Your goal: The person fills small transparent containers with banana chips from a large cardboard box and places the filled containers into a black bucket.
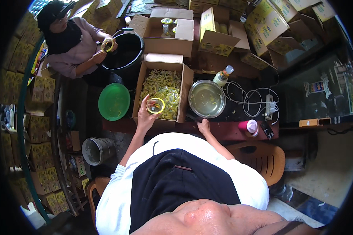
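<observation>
My left hand (144,118) is wrapped round a clear jar (155,105) with a yellow rim, its round end facing up. The jar is above the near edge of an open cardboard box (187,88) full of yellow-green strips (157,80). Some clear plastic lies among the strips. My right hand (203,127) is closed at the table edge, just below a metal bowl (191,105) of cloudy liquid with yellow bits afloat. A thin dark thing seems to stick out from the fingers, but I cannot make out what it is.
A green basin (113,102) stands left of the box. Behind are a black tub (140,58) and a carton (157,45) with jars. Right of the bowl are a bottle (221,77), white cables (243,100) and a pink-and-white cup (249,127). A co-worker (76,43) holds a yellow-rimmed jar.
</observation>
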Demonstrator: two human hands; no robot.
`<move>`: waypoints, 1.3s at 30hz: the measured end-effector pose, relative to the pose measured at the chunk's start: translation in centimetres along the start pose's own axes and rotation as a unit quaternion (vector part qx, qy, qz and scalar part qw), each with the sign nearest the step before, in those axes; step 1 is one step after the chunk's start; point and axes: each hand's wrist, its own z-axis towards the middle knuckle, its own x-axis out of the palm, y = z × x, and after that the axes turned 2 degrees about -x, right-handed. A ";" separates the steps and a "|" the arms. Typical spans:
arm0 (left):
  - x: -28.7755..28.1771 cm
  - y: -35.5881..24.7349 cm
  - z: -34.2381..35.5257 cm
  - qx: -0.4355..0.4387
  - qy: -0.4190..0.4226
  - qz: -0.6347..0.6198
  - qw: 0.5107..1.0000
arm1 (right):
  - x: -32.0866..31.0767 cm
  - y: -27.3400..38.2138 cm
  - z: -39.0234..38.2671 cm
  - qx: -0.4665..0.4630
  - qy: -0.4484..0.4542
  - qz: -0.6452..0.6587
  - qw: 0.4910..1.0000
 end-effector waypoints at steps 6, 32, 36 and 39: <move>-0.4 -1.0 -0.4 -0.019 -0.002 -0.012 1.000 | 1.0 0.7 -0.3 0.005 -0.006 -0.004 1.000; -0.2 -0.3 -0.4 0.013 0.020 0.051 0.998 | 1.4 -0.6 0.3 0.030 -0.024 -0.158 0.987; -0.2 -0.2 -0.4 0.022 0.026 0.061 0.998 | 0.8 0.2 0.1 0.012 -0.013 -0.186 0.982; -0.2 -0.3 -0.7 0.003 0.026 0.070 0.997 | 0.4 0.2 -0.4 -0.056 -0.029 -0.162 0.985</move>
